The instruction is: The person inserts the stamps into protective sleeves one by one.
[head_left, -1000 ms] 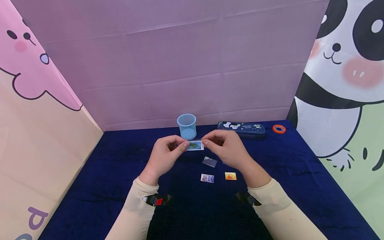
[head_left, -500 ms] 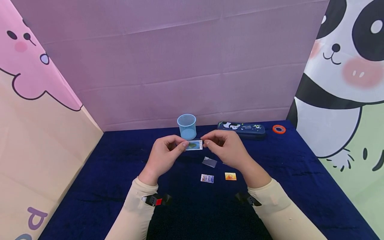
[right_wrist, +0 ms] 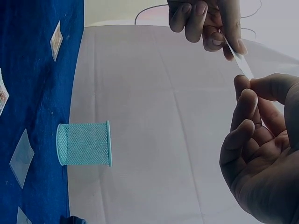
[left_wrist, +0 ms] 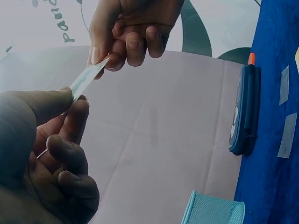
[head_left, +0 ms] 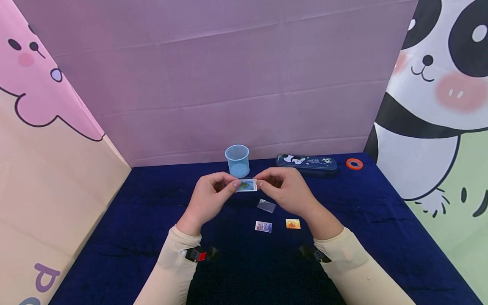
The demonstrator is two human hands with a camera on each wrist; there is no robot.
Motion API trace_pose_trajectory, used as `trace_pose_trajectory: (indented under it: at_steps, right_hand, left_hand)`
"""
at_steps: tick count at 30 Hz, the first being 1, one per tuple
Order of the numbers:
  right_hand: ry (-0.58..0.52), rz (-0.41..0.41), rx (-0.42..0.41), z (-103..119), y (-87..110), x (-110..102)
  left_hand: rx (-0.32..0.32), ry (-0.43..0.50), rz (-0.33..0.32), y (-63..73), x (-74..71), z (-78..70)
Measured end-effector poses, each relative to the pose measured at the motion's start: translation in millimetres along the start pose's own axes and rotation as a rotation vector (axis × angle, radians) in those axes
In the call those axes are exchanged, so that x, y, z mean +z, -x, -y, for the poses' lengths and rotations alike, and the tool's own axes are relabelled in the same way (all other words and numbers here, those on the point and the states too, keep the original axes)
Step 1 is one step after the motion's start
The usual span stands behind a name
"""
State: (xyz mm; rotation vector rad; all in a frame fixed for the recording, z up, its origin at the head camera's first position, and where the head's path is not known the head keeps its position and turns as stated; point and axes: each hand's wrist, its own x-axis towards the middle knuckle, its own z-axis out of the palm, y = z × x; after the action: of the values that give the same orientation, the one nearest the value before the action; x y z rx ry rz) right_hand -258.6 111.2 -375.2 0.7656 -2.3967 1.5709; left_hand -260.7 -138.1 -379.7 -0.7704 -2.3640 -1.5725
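A small blue stamp with a green picture and white border is held up between both hands above the table. My left hand pinches its left end between thumb and forefinger. At the other end, the thumb and forefinger of my right hand pinch the edge. Seen edge-on in the left wrist view, the stamp slants between the two hands. Below them on the cloth lie a clear plastic sleeve, a purple stamp and a yellow stamp. A second clear sleeve shows in the left wrist view.
Behind the hands stands a light blue mesh pen cup. To its right are a dark blue pencil case with a panda print and an orange tape roll. A dark blue cloth covers the table, with a purple backdrop behind.
The stamp has shifted slightly left in the hands. My right fingertips moved slightly off its right edge, then back onto it. Things on the table have stayed put.
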Motion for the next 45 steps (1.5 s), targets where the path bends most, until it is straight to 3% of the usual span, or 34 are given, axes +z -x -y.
trace_pose_trajectory:
  at_steps: [21, 45]
  right_hand:
    - [-0.002, 0.033, 0.001, 1.0, 0.5, 0.2]
    - [0.077, -0.009, 0.004, 1.7, 0.8, -2.6]
  left_hand:
    - [0.008, 0.003, 0.015, 0.8, 2.1, -1.0]
    - [0.006, -0.014, 0.006, 1.1, 1.7, -0.8]
